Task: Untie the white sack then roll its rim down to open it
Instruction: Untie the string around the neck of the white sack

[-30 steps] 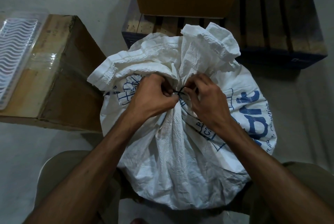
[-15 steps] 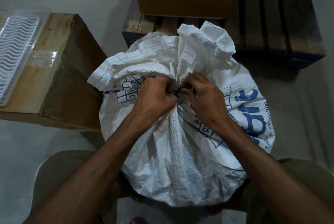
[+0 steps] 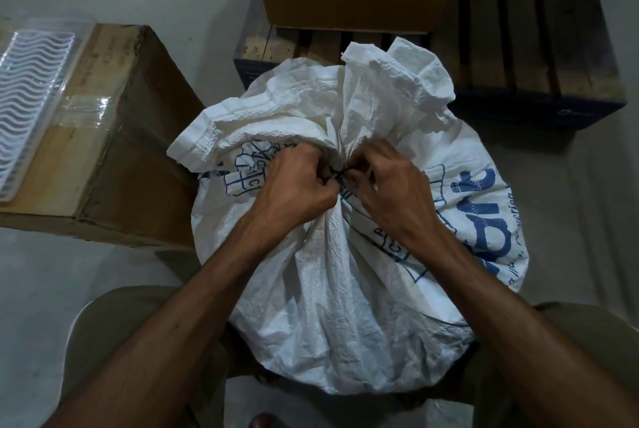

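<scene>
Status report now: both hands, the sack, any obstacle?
Left hand and right hand pinch dark tie. White sack tied, rim bunched. No obstacle.

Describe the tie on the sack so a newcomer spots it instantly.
Start at the big white sack with blue print between the person's knees. Follow its gathered neck to where the left hand and right hand meet. The tie is the thin dark cord between their fingers, the only dark line there.

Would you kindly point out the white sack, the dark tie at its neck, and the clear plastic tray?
white sack (image 3: 332,289): head view, on the crumpled front below the neck.
dark tie (image 3: 340,173): head view, on the strand between both hands.
clear plastic tray (image 3: 31,89): head view, on its wavy ribbed middle.
</scene>
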### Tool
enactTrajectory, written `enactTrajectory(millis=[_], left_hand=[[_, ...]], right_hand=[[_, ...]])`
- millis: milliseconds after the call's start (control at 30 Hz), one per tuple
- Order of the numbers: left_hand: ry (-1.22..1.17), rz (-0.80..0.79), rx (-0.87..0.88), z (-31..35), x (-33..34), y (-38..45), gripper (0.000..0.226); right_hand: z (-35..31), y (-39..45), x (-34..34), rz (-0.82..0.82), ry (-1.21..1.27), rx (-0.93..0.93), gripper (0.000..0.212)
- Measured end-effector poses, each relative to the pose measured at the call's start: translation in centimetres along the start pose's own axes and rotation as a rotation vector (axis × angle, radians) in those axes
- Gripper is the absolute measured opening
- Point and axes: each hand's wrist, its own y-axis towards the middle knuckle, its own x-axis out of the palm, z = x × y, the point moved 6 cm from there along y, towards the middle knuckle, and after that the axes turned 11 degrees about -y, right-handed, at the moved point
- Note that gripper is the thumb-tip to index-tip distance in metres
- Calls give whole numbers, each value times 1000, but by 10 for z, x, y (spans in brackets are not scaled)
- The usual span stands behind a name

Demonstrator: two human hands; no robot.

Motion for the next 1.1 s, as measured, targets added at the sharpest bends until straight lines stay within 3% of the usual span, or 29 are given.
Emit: enactTrajectory(millis=[233, 433, 567, 700, 833, 967, 1100], left_hand=[[-87, -52, -10, -3, -2, 3, 8], [-217, 49, 158, 11, -10, -6, 18], [-117, 102, 263, 19, -10, -10, 21], [-95, 130, 293, 20, -12, -11, 24], [-83, 128, 321, 22, -13, -13, 16], [-242, 157, 185, 14, -21, -6, 18], [-462, 184, -98, -8, -28, -4, 17]], right_hand=[[-1, 1, -2, 28, -10, -33, 7], [4, 6, -17, 177, 246, 23, 13], [-8, 4, -23, 197, 348, -39, 12], [-1, 3, -37, 254, 553, 53, 19], [-5, -1, -47, 268, 514, -42, 6], [-3, 0, -32, 193, 524, -21, 8], [2, 0, -8, 130, 297, -89, 6]])
